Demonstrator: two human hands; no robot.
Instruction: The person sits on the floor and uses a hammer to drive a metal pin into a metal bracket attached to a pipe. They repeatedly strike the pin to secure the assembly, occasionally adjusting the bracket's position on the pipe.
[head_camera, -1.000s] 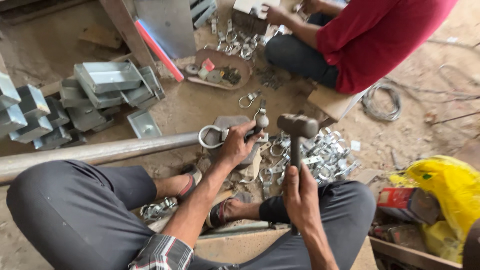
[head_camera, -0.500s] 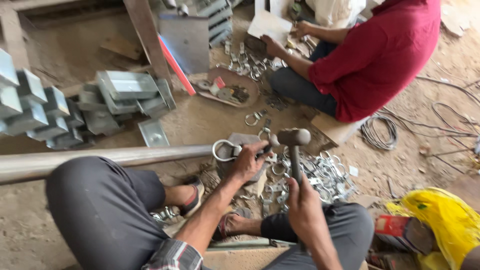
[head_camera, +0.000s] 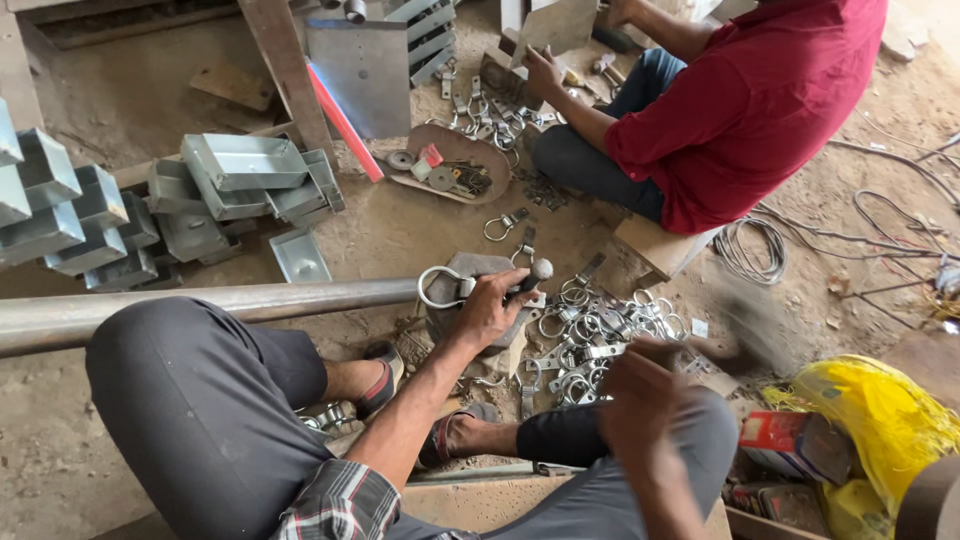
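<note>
Now the left hand (head_camera: 487, 310) clamps a ring clamp (head_camera: 443, 287), the right hand (head_camera: 640, 385) seemingly fisted round a blurred hammer (head_camera: 735, 320).

the co-worker's shirt (head_camera: 760, 100) is deep red, worn over dark blue jeans (head_camera: 590, 160). the person's own trousers (head_camera: 200, 400) are charcoal grey, and the sleeve (head_camera: 335, 505) is a plaid of red, white and dark blue. the pipe (head_camera: 200, 305), the folded metal boxes (head_camera: 230, 175) and the heap of ring clamps (head_camera: 590, 335) are pale silver-grey. a bright red strip (head_camera: 345, 125) leans by a grey sheet. the bag (head_camera: 880, 415) is yellow, beside a red carton (head_camera: 795, 440). the ground is dusty tan.
</note>
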